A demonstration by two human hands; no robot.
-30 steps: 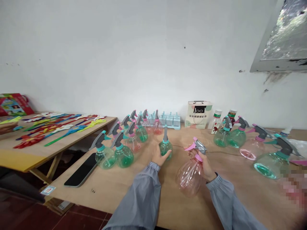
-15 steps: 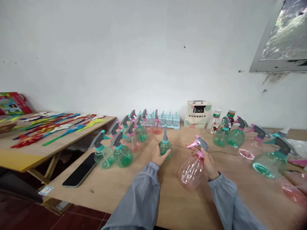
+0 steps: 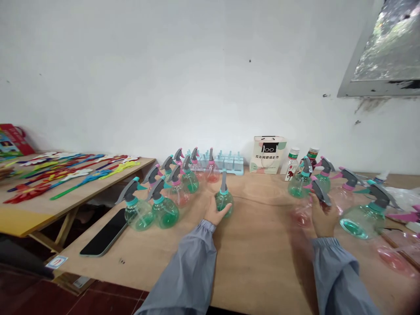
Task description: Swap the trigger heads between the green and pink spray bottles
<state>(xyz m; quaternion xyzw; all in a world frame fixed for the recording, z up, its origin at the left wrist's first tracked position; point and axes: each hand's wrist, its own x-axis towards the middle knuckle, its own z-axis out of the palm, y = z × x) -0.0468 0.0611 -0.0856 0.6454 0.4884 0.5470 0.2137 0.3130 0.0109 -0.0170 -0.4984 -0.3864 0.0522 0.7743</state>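
Note:
My left hand is wrapped round the lower body of a green spray bottle, which stands upright mid-table with its grey trigger head on top. To the right, my right hand is closed on the grey-and-pink head of a pink spray bottle. That bottle is somewhat blurred and its neck is partly covered by my fingers. Close by it on the right stand a green spray bottle with a teal nozzle and another pink spray bottle, partly hidden behind my hand.
Several green and pink spray bottles cluster on the left, near a black phone. A pale blue rack, a paper bag and a white bottle stand by the wall. Colourful plush flowers cover the neighbouring table.
My right hand has moved to the right with the pink spray bottle, towards the bottles there. My left hand keeps its hold on the green one. The view has shifted slightly.

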